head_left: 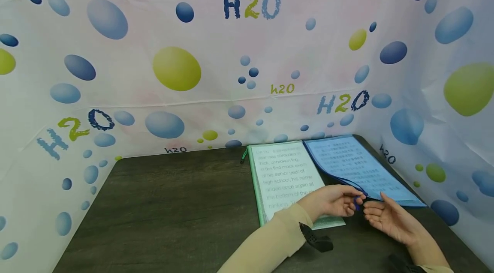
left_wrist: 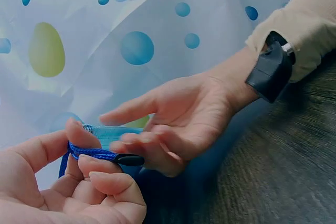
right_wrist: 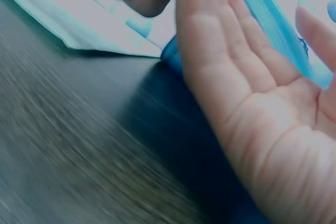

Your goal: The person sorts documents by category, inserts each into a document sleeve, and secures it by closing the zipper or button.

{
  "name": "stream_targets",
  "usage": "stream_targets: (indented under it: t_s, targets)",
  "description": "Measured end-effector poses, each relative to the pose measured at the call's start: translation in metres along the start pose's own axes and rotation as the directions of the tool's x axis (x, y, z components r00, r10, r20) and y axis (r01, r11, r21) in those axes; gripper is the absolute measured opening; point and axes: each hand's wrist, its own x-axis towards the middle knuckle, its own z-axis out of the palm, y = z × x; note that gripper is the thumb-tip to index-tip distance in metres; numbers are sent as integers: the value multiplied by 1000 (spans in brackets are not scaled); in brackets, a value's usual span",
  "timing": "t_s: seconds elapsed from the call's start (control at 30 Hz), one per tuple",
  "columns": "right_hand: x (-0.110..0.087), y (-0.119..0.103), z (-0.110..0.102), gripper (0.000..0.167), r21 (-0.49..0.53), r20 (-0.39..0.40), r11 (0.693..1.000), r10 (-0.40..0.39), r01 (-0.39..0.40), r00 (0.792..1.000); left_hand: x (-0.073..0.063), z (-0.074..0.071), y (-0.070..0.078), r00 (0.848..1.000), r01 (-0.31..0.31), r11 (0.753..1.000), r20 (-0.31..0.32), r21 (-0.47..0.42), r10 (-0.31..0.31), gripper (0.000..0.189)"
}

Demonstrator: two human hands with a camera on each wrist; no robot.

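A blue mesh zip pouch (head_left: 359, 168) holding a printed sheet lies at the right of the table, its near edge close to both hands. My left hand (head_left: 333, 201) pinches the blue cord zipper pull (left_wrist: 94, 153) between thumb and fingers; its black tip (left_wrist: 129, 159) sticks out toward the other hand. To the right, my right hand (head_left: 393, 220) is palm up with relaxed fingers, its fingertips near the cord's end. Under the left wrist lies a green-edged zip pouch (head_left: 283, 174) with a page of large print, partly covered by the hand.
The dark wood-grain table (head_left: 173, 204) stretches to the left. A white sheet (head_left: 216, 41) with blue and green dots hangs behind and along the sides. A small green pull (head_left: 244, 155) hangs at the green pouch's far left corner.
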Motion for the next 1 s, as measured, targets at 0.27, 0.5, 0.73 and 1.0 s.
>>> stream_targets:
  t_s: [0.27,0.5,0.73,1.0]
  targets:
    - [3,5,3,70,56,-46,998,-22,25,999,-4,-3,-11,998,52,995,-40,-79,-55,21]
    - [4,2,2,59,26,-55,1000,-1,2,998,-9,-4,-14,996,76,971,-28,-228,-85,16]
    - [5,1,1,49,14,-45,1000,21,-20,999,-11,-5,-14,995,70,953,-45,-294,-87,14]
    - [4,-2,2,50,-25,-51,999,24,-25,998,-8,-7,-6,993,27,946,-102,-323,-63,16]
